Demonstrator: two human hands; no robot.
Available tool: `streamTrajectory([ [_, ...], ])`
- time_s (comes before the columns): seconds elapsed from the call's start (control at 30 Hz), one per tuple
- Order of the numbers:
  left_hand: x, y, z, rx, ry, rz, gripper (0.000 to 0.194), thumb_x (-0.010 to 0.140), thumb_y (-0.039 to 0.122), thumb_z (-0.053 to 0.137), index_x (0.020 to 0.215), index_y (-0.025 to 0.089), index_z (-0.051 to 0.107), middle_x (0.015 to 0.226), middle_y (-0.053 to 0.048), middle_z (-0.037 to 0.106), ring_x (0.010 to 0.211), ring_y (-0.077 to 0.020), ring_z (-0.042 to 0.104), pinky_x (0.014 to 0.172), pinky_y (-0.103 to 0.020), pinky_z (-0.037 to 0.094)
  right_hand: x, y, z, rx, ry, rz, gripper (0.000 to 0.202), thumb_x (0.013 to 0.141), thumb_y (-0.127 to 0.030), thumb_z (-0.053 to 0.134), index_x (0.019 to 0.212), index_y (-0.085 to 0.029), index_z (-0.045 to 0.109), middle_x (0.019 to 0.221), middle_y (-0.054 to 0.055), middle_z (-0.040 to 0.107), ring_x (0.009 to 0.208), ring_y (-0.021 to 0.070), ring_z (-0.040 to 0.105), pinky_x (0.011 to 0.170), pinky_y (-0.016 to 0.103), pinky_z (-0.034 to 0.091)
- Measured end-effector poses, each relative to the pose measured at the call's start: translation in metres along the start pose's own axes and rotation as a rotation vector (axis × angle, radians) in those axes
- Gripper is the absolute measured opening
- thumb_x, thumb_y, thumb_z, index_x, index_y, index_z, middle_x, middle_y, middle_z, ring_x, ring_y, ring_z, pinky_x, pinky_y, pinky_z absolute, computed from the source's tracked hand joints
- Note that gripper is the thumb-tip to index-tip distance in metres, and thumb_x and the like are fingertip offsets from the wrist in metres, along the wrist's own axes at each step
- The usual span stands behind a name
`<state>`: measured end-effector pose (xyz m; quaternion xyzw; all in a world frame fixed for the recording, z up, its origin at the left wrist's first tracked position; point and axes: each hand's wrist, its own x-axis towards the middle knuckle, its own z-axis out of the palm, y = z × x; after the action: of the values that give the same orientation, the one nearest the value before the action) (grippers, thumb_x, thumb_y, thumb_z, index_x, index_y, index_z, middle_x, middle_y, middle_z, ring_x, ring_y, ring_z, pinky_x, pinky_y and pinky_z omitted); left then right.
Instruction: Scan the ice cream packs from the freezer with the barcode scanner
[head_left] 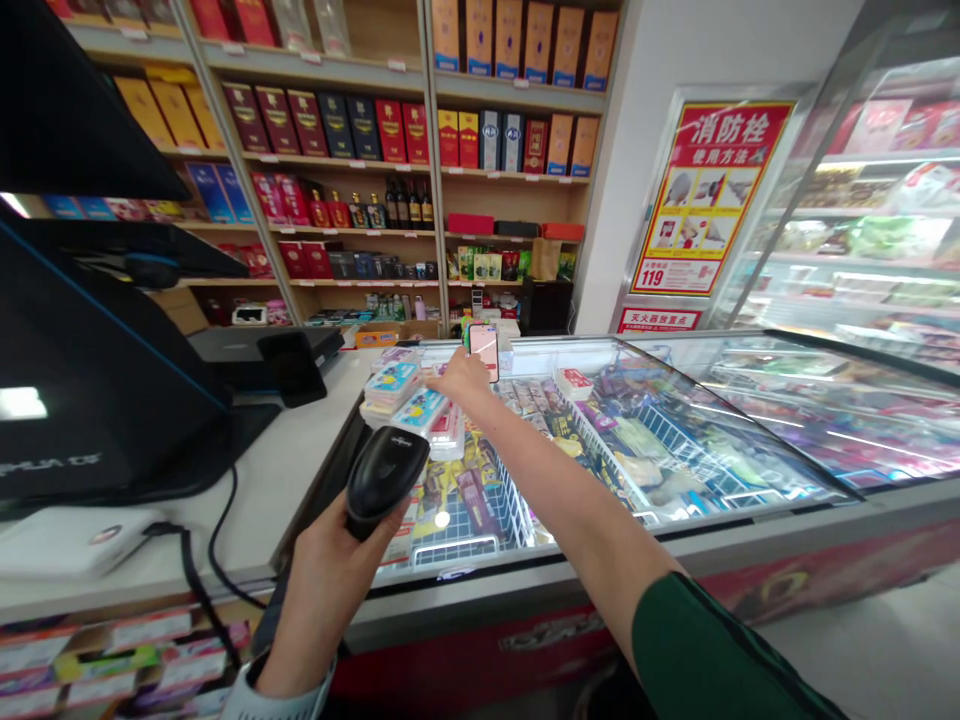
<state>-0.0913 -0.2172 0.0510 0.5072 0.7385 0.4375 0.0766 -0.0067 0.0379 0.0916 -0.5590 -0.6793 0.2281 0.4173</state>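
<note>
My left hand (334,560) is wrapped round the handle of a black barcode scanner (386,475), its head over the near left corner of the glass-topped freezer (540,570). My right hand (461,380) is stretched far forward over the freezer's left side. Its thumb sticks out to the left, apart from the fingers, which show only in part. Just beyond it stands an upright smartphone (484,345) with a lit pinkish screen, partly covered by the hand; contact is unclear. Beside that hand, stacked blue-and-white packs (394,383) lie on the freezer.
At left stand a dark checkout terminal (105,400), a black device (292,368) and a white box (75,540) with cables on the counter (262,510). Wire baskets (469,550) of packaged goods fill the freezer. Shelves of boxed bottles (322,120) line the back wall.
</note>
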Motion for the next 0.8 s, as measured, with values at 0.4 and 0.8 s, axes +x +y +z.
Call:
streamTrajectory([
  [0.4,0.013,-0.011,-0.003,0.044,-0.031,-0.007,0.053,0.07,0.063,0.063,0.093,0.016,0.07,0.076,-0.006,0.073,0.073,-0.0257,0.067,0.063,-0.029,0.05,-0.005,0.032,-0.035,0.032,0.044,-0.091,0.059,0.068,-0.04,0.071,0.12,-0.016,0.054,0.113,0.014,0.064,0.108,0.031,0.06,0.093,0.043,0.046],
  [0.8,0.023,0.041,0.053,-0.105,-0.254,0.283,0.045,0.073,0.054,0.067,0.099,0.016,0.069,0.08,-0.002,0.074,0.076,-0.0217,0.067,0.065,-0.025,0.049,-0.044,0.149,-0.123,1.371,-0.418,0.238,0.031,0.082,-0.04,0.056,0.103,-0.018,0.061,0.081,0.005,0.072,0.066,0.0184,0.067,0.055,0.026,0.051],
])
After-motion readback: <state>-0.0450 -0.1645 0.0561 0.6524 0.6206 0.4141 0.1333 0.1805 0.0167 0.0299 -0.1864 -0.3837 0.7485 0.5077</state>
